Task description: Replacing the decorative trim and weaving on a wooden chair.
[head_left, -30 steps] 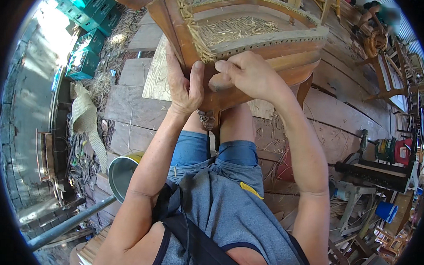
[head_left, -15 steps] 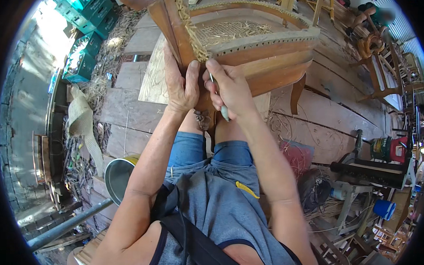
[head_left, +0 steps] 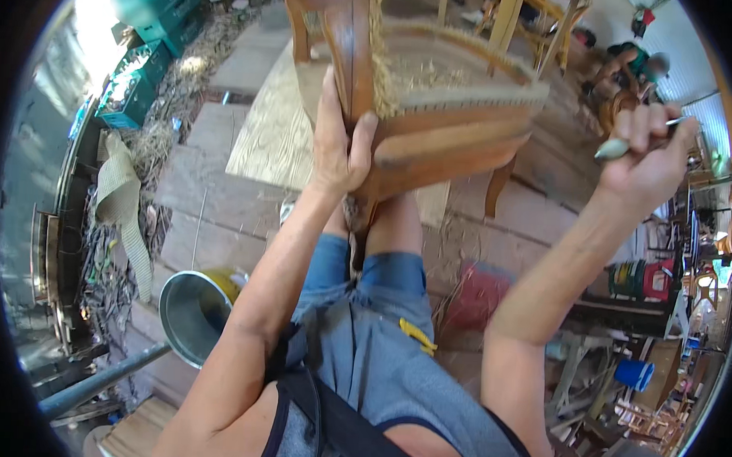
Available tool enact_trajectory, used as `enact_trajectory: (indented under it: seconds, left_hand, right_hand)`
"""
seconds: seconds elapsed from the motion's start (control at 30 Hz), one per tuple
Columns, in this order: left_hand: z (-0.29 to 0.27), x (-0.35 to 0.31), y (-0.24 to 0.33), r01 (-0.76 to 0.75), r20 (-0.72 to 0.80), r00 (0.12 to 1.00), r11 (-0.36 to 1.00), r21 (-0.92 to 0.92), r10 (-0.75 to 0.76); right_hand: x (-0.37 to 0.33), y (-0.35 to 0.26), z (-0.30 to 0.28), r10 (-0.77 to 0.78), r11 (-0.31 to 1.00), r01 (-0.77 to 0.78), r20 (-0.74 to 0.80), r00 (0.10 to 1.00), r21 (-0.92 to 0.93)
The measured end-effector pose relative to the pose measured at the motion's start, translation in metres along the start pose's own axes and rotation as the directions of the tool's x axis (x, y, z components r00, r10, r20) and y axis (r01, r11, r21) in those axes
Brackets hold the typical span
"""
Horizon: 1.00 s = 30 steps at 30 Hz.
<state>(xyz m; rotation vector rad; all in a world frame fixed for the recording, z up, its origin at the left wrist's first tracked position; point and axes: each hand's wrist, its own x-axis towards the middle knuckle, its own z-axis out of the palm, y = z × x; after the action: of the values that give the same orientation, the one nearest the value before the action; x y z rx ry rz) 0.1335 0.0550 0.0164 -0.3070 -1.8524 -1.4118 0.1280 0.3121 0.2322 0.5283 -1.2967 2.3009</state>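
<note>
A wooden chair frame (head_left: 449,155) stands tilted in front of my knees, with a row of small holes along its seat rail. Braided cane edging (head_left: 384,80) runs down beside its upright post. My left hand (head_left: 340,155) is closed around the lower part of that post, thumb on the near face. Far out to the right, my right hand (head_left: 646,162) is raised away from the chair. It grips an awl (head_left: 613,148) with a pale green handle and a thin metal shaft. Motion blurs the cane seat, strewn with loose strips.
A metal bucket (head_left: 194,315) stands by my left elbow, near a grey pipe (head_left: 107,381). A plywood sheet (head_left: 268,136) lies under the chair. Green crates (head_left: 133,87) are at far left. A person (head_left: 630,64) sits at far right. A blue bucket (head_left: 633,373) is at right.
My right hand has swung from the cane edging out to the far right, carrying the awl. My left hand keeps hold of the post. The view has shifted slightly.
</note>
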Motion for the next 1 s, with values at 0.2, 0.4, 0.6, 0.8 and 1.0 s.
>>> enact_trajectory:
  seconds: [0.2,0.4,0.6,0.8,1.0]
  left_hand:
    - [-0.002,-0.002,0.014,0.286,0.116,0.958,0.908,-0.305,-0.263]
    - [-0.017,0.009,-0.005,0.617,0.44,0.754,0.297,-0.729,-0.487]
    - [-0.023,0.038,-0.023,0.799,0.574,0.57,0.233,-0.554,-0.588]
    - [-0.008,0.03,0.0,0.777,0.501,0.611,0.341,-0.53,-0.613]
    - [-0.015,0.017,-0.007,0.586,0.08,0.794,0.723,-0.366,-0.603]
  right_hand:
    - [-0.087,0.116,-0.01,0.265,0.616,-0.014,0.191,0.945,-0.788]
    - [-0.12,0.155,0.017,0.207,0.753,-0.082,0.118,0.971,-0.653]
    - [-0.131,0.177,0.008,0.013,0.634,0.179,0.241,0.97,-0.753]
    - [-0.121,0.171,0.006,0.5,0.661,-0.278,0.133,0.856,-0.697]
    - [-0.144,0.11,-0.014,0.749,0.653,-0.712,0.081,0.658,-0.258]
